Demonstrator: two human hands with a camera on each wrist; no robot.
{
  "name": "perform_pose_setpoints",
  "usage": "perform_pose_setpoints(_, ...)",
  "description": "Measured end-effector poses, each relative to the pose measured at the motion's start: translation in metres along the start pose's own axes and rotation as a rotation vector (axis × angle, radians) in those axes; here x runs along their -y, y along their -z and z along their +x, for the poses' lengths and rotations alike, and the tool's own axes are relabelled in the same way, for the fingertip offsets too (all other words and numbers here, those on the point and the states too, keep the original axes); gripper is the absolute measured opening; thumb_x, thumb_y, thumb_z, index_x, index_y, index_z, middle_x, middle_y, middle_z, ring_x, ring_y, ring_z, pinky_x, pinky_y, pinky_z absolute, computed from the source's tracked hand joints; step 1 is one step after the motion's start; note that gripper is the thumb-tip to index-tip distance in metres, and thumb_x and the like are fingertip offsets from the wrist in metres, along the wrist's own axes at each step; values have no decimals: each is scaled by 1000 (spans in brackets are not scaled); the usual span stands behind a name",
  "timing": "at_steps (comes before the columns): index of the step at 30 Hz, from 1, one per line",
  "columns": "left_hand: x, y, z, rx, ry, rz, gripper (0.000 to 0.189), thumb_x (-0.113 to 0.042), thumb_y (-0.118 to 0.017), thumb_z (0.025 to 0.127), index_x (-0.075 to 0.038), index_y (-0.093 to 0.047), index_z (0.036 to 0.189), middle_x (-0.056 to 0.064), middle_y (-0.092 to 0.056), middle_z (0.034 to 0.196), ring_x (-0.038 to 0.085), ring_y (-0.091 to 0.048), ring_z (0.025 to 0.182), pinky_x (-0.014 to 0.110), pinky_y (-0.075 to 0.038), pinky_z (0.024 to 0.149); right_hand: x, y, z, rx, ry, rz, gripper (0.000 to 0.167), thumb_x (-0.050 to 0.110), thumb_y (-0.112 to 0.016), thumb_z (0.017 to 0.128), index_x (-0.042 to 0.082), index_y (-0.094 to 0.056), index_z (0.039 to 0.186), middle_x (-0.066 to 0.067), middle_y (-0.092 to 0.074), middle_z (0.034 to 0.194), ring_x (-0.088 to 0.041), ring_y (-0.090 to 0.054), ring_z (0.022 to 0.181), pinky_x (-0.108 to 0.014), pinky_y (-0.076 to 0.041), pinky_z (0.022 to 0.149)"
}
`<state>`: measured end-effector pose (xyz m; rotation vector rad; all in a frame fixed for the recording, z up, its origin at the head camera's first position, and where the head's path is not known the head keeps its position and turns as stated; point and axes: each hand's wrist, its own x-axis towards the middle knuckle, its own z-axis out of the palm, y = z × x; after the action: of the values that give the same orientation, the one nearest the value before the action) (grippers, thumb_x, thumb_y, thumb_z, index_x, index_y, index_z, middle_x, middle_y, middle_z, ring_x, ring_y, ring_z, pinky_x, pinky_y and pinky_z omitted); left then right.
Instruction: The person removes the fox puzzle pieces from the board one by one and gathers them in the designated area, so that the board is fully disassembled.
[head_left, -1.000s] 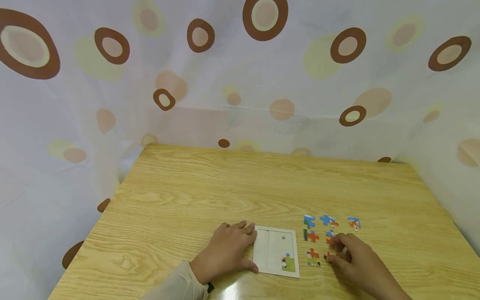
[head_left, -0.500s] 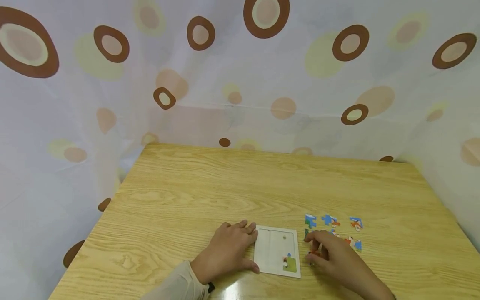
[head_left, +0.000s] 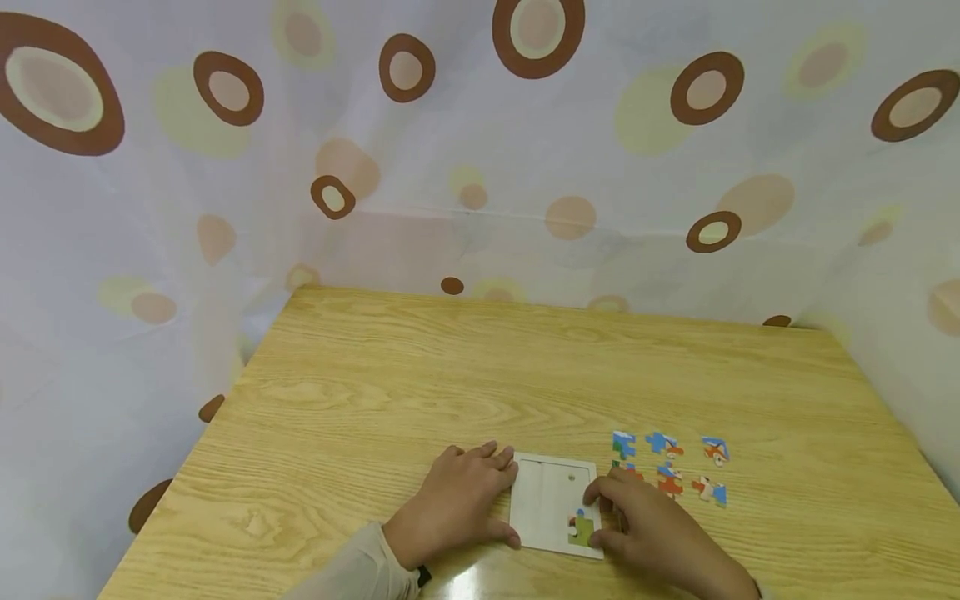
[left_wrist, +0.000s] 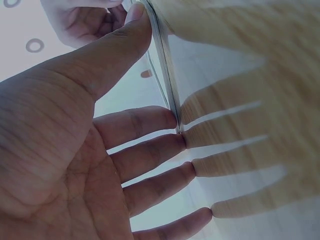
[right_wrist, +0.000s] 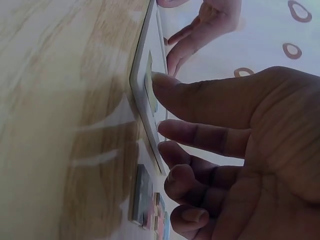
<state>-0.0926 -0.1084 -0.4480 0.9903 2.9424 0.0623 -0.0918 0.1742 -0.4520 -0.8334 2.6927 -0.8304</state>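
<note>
A shallow white puzzle tray (head_left: 540,508) lies flat on the table, a green and blue jigsaw piece (head_left: 582,532) in its near right corner. My left hand (head_left: 453,507) rests at the tray's left side. Its thumb and fingertips touch the edge, fingers spread, in the left wrist view. My right hand (head_left: 652,525) is at the tray's right rim, fingers loosely bent. In the right wrist view its thumb (right_wrist: 167,85) touches the corner piece (right_wrist: 149,82), and the index fingertip is by the rim. I see no piece between the fingers; the area under the palm is hidden.
Several loose jigsaw pieces lie right of the tray, among them a blue and green one (head_left: 623,445), a blue one (head_left: 663,444), a fox-faced one (head_left: 716,450) and a red one (head_left: 670,482). A patterned curtain (head_left: 517,217) hangs behind the wooden table (head_left: 360,375).
My right hand has moved left, from the loose pieces to the tray's right rim, uncovering pieces at the right. My left hand has stayed at the tray's left edge.
</note>
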Motion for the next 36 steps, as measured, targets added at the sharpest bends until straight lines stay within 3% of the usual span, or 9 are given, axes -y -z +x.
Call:
perform_pose_setpoints(6, 0, -1, 0, 1, 5, -4, 89, -76, -73, 73, -18, -67, 140, -1, -57, 148, 21, -55, 136, 42, -53, 92, 6, -3, 2, 27, -13, 17, 37, 28, -85, 84, 18, -65, 114, 11, -53, 96, -4, -47, 80, -25, -43, 69)
perform_pose_setpoints(10, 0, -1, 0, 0, 1, -9, 89, -76, -73, 73, -18, -67, 140, -1, -57, 148, 21, -56, 135, 41, -53, 91, 9, -4, 3, 30, 12, 25, 31, 24, -85, 85, 19, -64, 107, 10, -48, 89, -4, -46, 76, -24, -41, 64)
perform_pose_setpoints(20, -1, -1, 0, -13, -5, 2, 88, -75, -74, 72, -19, -67, 140, -1, -58, 148, 21, -56, 135, 41, -53, 91, 8, -7, 6, 21, 72, -4, 31, 20, -85, 84, 21, -58, 99, 11, -46, 92, -2, -43, 75, -23, -41, 63)
perform_pose_setpoints(24, 0, -1, 1, -8, -7, 3, 88, -76, -74, 73, -20, -67, 140, -1, -58, 148, 21, -56, 135, 41, -53, 92, 8, -7, 7, 29, 65, 58, 33, 16, -84, 86, 20, -55, 99, 9, -47, 88, -3, -44, 75, -23, -41, 62)
perform_pose_setpoints(30, 0, -1, 1, -10, -4, 2, 89, -76, -74, 72, -19, -67, 140, -2, -58, 147, 21, -56, 135, 42, -53, 92, 10, -7, 9, 59, 40, 132, 23, 11, -74, 95, 19, -53, 98, 12, -50, 77, -1, -46, 66, -24, -42, 57)
perform_pose_setpoints(36, 1, -3, 2, -7, -8, -2, 90, -76, -73, 72, -19, -66, 141, -1, -58, 148, 21, -56, 135, 42, -54, 92, 7, 0, 5, 23, 61, 162, 20, 10, -72, 96, 17, -53, 99, 11, -53, 81, -2, -49, 70, -24, -46, 60)
